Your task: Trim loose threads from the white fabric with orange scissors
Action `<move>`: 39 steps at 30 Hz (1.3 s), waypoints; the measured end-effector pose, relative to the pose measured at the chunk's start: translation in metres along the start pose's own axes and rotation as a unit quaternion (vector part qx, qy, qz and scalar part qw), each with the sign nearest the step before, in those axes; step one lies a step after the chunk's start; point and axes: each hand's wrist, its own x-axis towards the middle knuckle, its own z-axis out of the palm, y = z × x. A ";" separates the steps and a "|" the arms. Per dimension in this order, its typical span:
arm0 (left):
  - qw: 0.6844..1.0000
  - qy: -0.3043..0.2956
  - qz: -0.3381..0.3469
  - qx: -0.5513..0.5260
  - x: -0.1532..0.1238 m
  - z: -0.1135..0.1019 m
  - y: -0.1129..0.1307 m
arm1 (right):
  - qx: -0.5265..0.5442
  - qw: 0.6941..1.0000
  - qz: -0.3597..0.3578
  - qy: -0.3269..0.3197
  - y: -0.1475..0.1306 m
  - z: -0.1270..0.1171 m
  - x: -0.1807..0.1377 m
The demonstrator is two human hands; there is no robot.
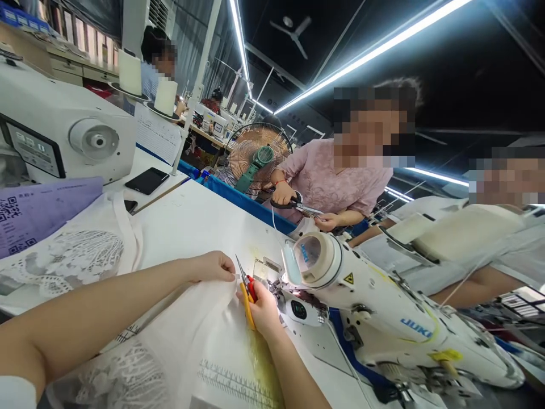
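Note:
My left hand (213,267) pinches the edge of a white garment (193,312) between thumb and fingers. The cloth hangs from there towards me, and a lace panel (123,375) shows at the lower left. In my right hand (266,311) is a small pair of scissors (247,307) with yellow and red on the handles. Its pointed blades stick up just right of my left fingertips. Right beside my right hand is the needle area of a white sewing machine (378,301), with a lamp lit there.
Another white garment with lace (89,244) and a purple sheet (46,213) lie at left, near a phone (147,180) and a second sewing machine (63,122). Across the table (191,218), a person in pink (319,176) holds large scissors (304,209). A fan (258,159) stands behind.

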 end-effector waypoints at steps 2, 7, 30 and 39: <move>1.000 -0.007 -0.001 0.001 0.001 0.000 -0.001 | -0.002 1.000 0.000 -0.005 0.001 -0.001 0.000; 0.999 -0.039 -0.002 -0.005 0.006 -0.001 -0.009 | 0.000 1.000 0.010 -0.011 0.001 -0.003 0.000; 0.996 -0.078 -0.038 0.012 0.012 -0.003 -0.010 | 0.072 0.994 0.041 -0.067 0.004 -0.011 0.001; 0.996 -0.080 -0.037 0.019 0.016 -0.002 -0.010 | 0.127 0.988 0.081 -0.046 0.012 -0.013 0.004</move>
